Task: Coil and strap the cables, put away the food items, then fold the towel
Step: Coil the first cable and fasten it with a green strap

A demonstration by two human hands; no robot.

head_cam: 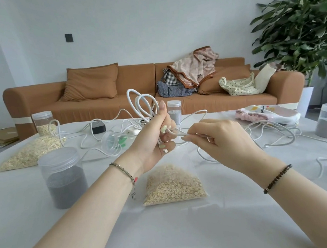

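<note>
Several loops of thin white round cable (128, 96) gripped in the left hand (156, 138) above the white worktop (169, 233), loose strand pinched by the right hand (217, 136). Looks light, limp, springy; best clamped mid-bundle.

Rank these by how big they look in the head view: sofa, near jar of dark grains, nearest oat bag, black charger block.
1. Sofa.
2 and 3. Near jar of dark grains and nearest oat bag: look about alike, not ranked.
4. Black charger block, smallest, though it sits farther back.
</note>
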